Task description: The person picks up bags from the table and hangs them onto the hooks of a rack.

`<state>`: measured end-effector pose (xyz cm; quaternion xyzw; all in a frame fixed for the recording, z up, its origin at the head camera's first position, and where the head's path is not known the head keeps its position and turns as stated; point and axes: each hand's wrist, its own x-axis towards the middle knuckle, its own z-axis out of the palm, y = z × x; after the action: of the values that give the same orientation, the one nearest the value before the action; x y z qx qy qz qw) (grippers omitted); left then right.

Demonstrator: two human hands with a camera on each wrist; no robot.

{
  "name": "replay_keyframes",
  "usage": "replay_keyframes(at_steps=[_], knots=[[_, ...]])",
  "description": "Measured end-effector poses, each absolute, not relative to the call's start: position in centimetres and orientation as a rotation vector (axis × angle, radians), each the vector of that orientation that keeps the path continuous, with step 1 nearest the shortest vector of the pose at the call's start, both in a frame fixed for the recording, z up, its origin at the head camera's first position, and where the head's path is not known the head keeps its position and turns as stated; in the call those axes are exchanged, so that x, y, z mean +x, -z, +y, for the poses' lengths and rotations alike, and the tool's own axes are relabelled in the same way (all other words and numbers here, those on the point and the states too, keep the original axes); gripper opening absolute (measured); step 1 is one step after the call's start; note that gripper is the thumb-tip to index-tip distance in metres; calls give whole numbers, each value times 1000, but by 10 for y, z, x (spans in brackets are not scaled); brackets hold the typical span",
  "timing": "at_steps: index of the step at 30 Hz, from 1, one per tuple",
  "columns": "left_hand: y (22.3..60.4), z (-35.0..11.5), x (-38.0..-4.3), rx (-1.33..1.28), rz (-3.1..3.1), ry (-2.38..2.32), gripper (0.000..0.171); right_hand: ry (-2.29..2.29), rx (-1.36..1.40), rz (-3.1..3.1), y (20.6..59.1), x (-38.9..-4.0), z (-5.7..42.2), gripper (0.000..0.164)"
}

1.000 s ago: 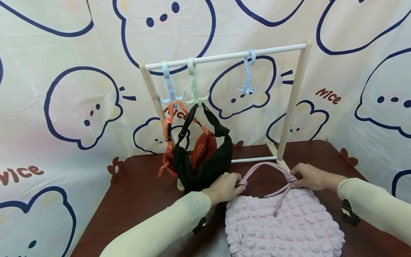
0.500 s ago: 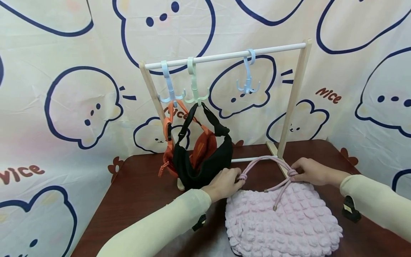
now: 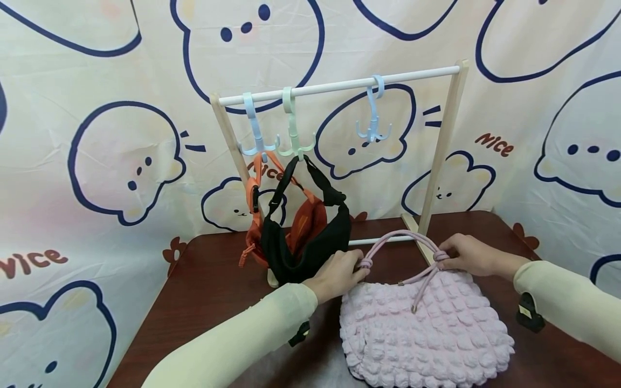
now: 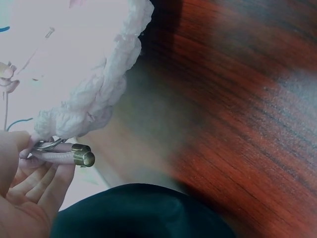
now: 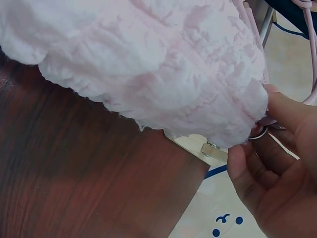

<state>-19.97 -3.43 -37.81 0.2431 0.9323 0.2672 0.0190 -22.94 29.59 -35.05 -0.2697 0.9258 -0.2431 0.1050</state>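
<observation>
A pink puffy handbag with a knotted cord handle is at the lower right of the head view. My left hand pinches the left base of the handle, beside the knot. In the left wrist view the left hand grips the cord by its metal-tipped ends and a metal ring. At the handle's right knot, my right hand pinches the cord. A metal ring shows between the fingers of the right hand in the right wrist view.
Behind the bag stands a rack with a white bar. A blue hook hangs towards its right. A black bag hangs from a green hook; an orange bag hangs from another blue hook. All stand on a brown table.
Both hands have raised the handbag a little and moved it slightly away from me, towards the rack. The hanging bags have stayed in place.
</observation>
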Motion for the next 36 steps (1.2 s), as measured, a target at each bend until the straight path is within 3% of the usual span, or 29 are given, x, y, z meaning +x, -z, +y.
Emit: replay_keyframes(at_steps=[26, 36], knots=[[366, -40, -200, 750, 2943, -950, 19, 740, -684, 2843, 335, -230, 294, 29], [363, -42, -201, 743, 2984, -980, 15, 750, -722, 2925, 332, -229, 290, 25]])
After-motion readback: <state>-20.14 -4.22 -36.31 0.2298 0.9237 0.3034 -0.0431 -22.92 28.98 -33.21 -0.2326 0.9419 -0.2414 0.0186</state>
